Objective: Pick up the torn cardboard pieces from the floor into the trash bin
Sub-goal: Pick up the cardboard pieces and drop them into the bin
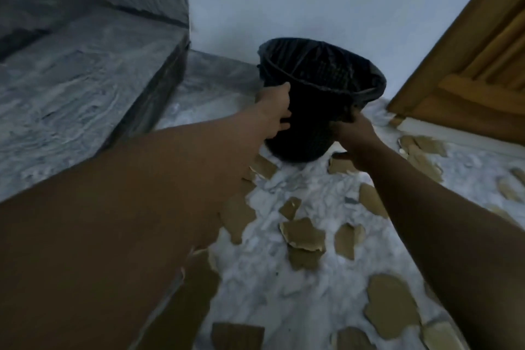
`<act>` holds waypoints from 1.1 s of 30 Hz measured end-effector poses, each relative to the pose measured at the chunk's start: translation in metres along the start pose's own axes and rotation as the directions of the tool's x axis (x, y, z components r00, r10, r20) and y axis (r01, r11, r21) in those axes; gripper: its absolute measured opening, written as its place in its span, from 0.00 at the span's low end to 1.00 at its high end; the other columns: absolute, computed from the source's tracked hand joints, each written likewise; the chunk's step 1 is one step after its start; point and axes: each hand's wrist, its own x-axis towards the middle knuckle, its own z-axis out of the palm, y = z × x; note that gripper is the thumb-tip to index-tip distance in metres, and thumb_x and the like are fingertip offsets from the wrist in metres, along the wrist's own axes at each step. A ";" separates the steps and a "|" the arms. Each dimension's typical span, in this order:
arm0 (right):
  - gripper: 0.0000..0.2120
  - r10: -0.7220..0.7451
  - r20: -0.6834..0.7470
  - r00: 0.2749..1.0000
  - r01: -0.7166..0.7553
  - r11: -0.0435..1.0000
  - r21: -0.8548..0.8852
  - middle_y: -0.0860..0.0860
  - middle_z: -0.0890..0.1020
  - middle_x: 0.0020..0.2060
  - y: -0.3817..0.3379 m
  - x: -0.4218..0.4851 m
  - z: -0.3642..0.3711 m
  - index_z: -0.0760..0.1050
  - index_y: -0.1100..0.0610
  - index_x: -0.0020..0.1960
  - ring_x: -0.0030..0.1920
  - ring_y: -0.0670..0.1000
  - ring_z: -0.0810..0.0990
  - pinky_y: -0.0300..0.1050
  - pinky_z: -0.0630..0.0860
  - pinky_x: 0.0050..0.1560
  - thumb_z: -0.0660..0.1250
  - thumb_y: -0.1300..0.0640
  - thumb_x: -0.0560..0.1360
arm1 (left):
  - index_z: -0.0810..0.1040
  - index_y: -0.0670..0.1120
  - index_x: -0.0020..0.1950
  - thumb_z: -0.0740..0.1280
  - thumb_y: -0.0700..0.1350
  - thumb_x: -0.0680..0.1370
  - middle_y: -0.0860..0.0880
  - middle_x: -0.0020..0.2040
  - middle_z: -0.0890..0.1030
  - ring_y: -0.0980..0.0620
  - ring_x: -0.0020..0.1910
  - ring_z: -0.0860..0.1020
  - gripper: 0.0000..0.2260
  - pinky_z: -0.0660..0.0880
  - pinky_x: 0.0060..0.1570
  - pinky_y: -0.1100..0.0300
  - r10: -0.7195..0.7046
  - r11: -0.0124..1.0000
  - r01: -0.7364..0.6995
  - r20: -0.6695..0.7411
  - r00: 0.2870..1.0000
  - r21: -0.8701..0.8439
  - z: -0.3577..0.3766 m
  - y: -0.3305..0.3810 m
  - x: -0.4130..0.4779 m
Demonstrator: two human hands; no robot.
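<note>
Marble floor (312, 287), pale and veined, fills most of the view, with a grey stone step (85, 88) rising on the left, a white wall (284, 3) behind and a wooden door (468, 65) at the right edge. Against the wall stands the trash bin (309, 133) — a black mesh basket lined with a dark plastic bag whose edge folds over the rim. It looks tilted toward the camera, though whether its base has left the floor I cannot tell.

Both arms reach forward to it. The left hand (277, 112) is closed on the bin's left side just under the rim, fingers wrapped around the wall. The right hand (352, 131) grips the right side lower down, seemingly pinching mesh and liner together.

Torn cardboard pieces (304, 233) lie scattered over the floor between the bin and the camera, and off to the right toward the door — none are in either hand, and the bin's inside looks empty, so the collecting itself appears not yet begun.

The scraps should be light, stiff and flat, with ragged edges. Lying flush on smooth stone, they may resist a straight pinch; lifting a curled corner or sliding one onto another would likely give a better hold. The bin too looks light.
</note>
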 end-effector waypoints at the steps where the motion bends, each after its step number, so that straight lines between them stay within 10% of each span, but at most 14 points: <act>1: 0.19 -0.013 0.012 1.000 0.014 0.999 -0.047 0.52 0.76 0.52 -0.003 0.001 0.004 0.67 0.46 0.70 0.49 0.55 0.77 0.64 0.77 0.58 0.62 0.58 0.81 | 0.71 0.46 0.67 0.60 0.52 0.82 0.48 0.58 0.76 0.46 0.56 0.78 0.16 0.78 0.55 0.48 -0.011 1.000 0.011 0.034 0.999 0.004 -0.008 0.002 0.000; 4: 0.25 -0.019 -0.019 1.000 0.018 0.996 -0.084 0.53 0.74 0.54 -0.003 -0.002 0.016 0.62 0.48 0.76 0.55 0.61 0.77 0.67 0.75 0.61 0.61 0.59 0.81 | 0.72 0.44 0.68 0.62 0.52 0.81 0.48 0.60 0.76 0.46 0.56 0.78 0.18 0.78 0.57 0.49 -0.048 0.988 0.040 0.049 0.998 0.152 -0.038 -0.004 0.008; 8: 0.26 -0.040 0.001 0.999 0.040 0.991 -0.127 0.51 0.77 0.52 0.012 -0.014 0.024 0.61 0.48 0.77 0.53 0.59 0.79 0.65 0.77 0.56 0.62 0.58 0.81 | 0.74 0.43 0.55 0.67 0.52 0.79 0.45 0.53 0.77 0.48 0.40 0.78 0.14 0.78 0.32 0.59 -0.068 0.857 0.061 -0.006 0.998 0.511 -0.078 -0.016 0.007; 13: 0.27 -0.059 0.050 0.997 0.066 0.983 -0.171 0.58 0.77 0.62 0.034 -0.021 0.020 0.60 0.55 0.78 0.53 0.65 0.81 0.63 0.79 0.48 0.63 0.60 0.81 | 0.74 0.41 0.61 0.66 0.54 0.79 0.43 0.59 0.76 0.48 0.42 0.76 0.19 0.75 0.30 0.62 -0.113 -0.031 -0.171 0.166 0.980 0.985 -0.113 -0.016 -0.009; 17: 0.27 -0.013 0.227 0.974 0.098 0.925 -0.368 0.59 0.75 0.64 0.060 -0.031 0.031 0.61 0.57 0.77 0.53 0.61 0.80 0.54 0.77 0.44 0.65 0.55 0.81 | 0.73 0.39 0.69 0.67 0.57 0.77 0.40 0.67 0.75 0.43 0.58 0.76 0.28 0.75 0.58 0.50 -0.196 -0.381 -0.170 0.100 0.976 0.909 -0.120 -0.014 -0.027; 22: 0.24 0.070 0.472 0.879 0.292 0.703 -0.648 0.52 0.68 0.71 0.125 -0.033 0.038 0.64 0.60 0.75 0.72 0.54 0.67 0.35 0.62 0.64 0.64 0.58 0.81 | 0.75 0.47 0.66 0.67 0.55 0.77 0.44 0.63 0.78 0.44 0.61 0.76 0.21 0.74 0.57 0.55 -0.022 -0.302 -0.166 0.167 0.986 0.939 -0.130 -0.061 -0.075; 28: 0.19 0.160 0.465 0.871 0.275 0.626 -0.730 0.57 0.74 0.68 0.194 -0.049 0.043 0.74 0.54 0.68 0.66 0.61 0.74 0.52 0.72 0.67 0.65 0.54 0.77 | 0.77 0.48 0.60 0.68 0.74 0.62 0.48 0.60 0.80 0.46 0.57 0.79 0.38 0.77 0.56 0.53 -0.016 -0.022 0.152 -0.152 0.988 0.988 -0.164 -0.176 -0.138; 33: 0.23 -0.014 0.371 0.929 0.327 0.501 -0.801 0.57 0.71 0.63 0.210 -0.085 0.040 0.67 0.56 0.68 0.62 0.61 0.72 0.54 0.72 0.62 0.67 0.51 0.76 | 0.68 0.41 0.68 0.78 0.58 0.66 0.41 0.67 0.71 0.40 0.67 0.70 0.39 0.72 0.62 0.51 0.022 0.064 0.296 -0.298 0.954 0.953 -0.169 -0.203 -0.163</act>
